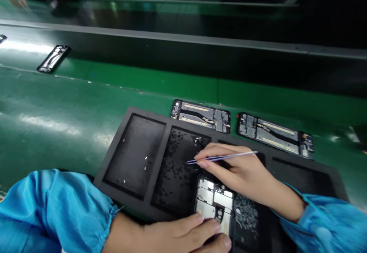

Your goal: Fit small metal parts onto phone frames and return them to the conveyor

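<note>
My right hand (237, 168) pinches a slim pair of metal tweezers (220, 158), their tips over a compartment of a black foam tray (123, 172). That compartment is strewn with many small black pieces (174, 172). My left hand (169, 237) lies at the bottom of the view, its fingers over the lower edge of a smartphone mid-frame (213, 203). This frame sits face up on the tray, partly hidden by both hands. Its silver shielding plates show. A patch of small dark bits (245, 216) lies just to its right.
Two more phone frames (200, 116) (275, 135) lie on green matting behind the tray. Another frame (53, 58) lies far left on a green conveyor belt beside a grey rail (172, 36). Cables and equipment stand on a bench at the top.
</note>
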The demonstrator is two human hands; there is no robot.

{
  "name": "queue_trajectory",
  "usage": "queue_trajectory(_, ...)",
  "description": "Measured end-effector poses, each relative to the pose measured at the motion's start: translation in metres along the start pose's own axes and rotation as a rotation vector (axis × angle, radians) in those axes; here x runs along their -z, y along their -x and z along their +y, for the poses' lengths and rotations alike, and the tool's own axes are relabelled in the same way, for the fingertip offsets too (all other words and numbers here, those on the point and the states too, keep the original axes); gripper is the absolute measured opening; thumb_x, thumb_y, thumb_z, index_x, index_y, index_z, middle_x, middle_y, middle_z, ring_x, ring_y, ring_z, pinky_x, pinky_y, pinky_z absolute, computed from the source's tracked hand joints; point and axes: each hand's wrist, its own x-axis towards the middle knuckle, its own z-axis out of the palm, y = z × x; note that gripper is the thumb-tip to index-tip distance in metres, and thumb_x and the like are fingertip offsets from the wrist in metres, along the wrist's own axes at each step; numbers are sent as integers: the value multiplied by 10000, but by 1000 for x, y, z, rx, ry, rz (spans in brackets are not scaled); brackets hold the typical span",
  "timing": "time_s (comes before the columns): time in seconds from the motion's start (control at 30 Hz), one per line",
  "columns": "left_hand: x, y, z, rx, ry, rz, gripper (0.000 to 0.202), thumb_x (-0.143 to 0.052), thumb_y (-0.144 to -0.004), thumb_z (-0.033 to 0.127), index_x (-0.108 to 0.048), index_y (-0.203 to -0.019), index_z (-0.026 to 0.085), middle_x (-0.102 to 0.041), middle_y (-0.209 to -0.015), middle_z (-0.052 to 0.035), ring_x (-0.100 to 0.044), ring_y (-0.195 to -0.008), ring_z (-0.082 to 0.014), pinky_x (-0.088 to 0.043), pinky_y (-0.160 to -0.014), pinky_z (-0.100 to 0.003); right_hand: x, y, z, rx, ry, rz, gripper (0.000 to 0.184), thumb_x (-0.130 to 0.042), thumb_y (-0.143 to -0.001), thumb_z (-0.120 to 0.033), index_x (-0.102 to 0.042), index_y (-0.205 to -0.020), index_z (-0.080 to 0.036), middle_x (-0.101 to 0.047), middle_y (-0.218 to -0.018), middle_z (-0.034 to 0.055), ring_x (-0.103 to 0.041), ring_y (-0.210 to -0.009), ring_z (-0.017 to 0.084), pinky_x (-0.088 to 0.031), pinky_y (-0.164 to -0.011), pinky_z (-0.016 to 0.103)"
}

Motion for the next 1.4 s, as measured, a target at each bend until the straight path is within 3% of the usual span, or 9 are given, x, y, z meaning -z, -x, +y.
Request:
queue_trajectory(0.23,1,2,-2,-56,-4,-58,429,-342,-1045,275,-604,-1384,297,-586,-1428,0,-564,-1306,-205,-459,-1095,-323,-3,-2,0,14,-3,11,162,-603,-961,-276,-748,-906,-231,-774,-846,18,-726,-721,168,-572,-631,285)
queue_trajectory(0.4,1,1,1,-44,23,-62,381,-455,-1026,305,-595,-1380,280,-584,-1423,-24,-567,-1298,-226,-445,-1121,-361,17,10,-19,-208,-105,212,221,-620,-945,-358,-728,-793,-239,-731,-701,8,-639,-488,133,-502,-424,255)
queue_trajectory(0.5,0,0,14,54,35,-33,416,-539,-1001,347,-547,-1416,313,-557,-1445,-23,-572,-1287,-261,-458,-1107,-416,28,26,-34,-176,-96,359,239,-732,-880,-359,-692,-675,-243,-692,-616,-22,-586,-424,111,-476,-409,249)
queue_trajectory(0.63,9,-7,24,228,85,26,349,-619,-962,338,-617,-1311,318,-580,-1400,2,-524,-1322,-269,-454,-1106,-429,21,34,-34,-70,78,471,235,-808,-813,-390,-697,-678,-234,-668,-559,-32,-560,-437,111,-430,-439,261)
queue_trajectory(0.73,25,-16,10,250,122,7,206,-583,-970,259,-690,-1146,257,-651,-1278,-4,-540,-1268,-230,-475,-1057,-349,9,26,-21,22,177,431,395,-721,-879,-458,-646,-589,-201,-587,-467,-29,-485,-410,94,-359,-419,260)
queue_trajectory(0.8,34,-23,-3,260,118,4,222,-527,-987,270,-697,-1112,200,-681,-1176,-47,-586,-1153,-246,-510,-957,-354,3,21,-14,57,209,402,461,-659,-921,-477,-625,-563,-189,-546,-449,-32,-435,-406,83,-331,-418,256)
queue_trajectory(0.93,34,-30,-25,308,56,-82,355,-500,-979,314,-664,-1198,87,-659,-897,-90,-596,-808,-258,-497,-698,-401,0,18,-9,110,218,368,472,-585,-966,-491,-647,-614,-182,-568,-507,-28,-461,-454,83,-361,-470,240)
queue_trajectory(1.0,29,-30,-30,331,-1,-156,395,-503,-975,317,-640,-1253,72,-626,-842,-87,-562,-729,-258,-449,-633,-405,0,19,-8,121,198,353,454,-578,-972,-483,-664,-646,-180,-597,-539,-25,-490,-473,81,-380,-491,232)
queue_trajectory(1.4,18,-27,-37,346,-85,-165,445,-523,-950,351,-635,-1282,76,-586,-824,-91,-502,-723,-255,-346,-670,-402,3,20,-6,128,153,290,425,-611,-972,-420,-681,-633,-174,-620,-554,-19,-506,-492,92,-363,-508,268)
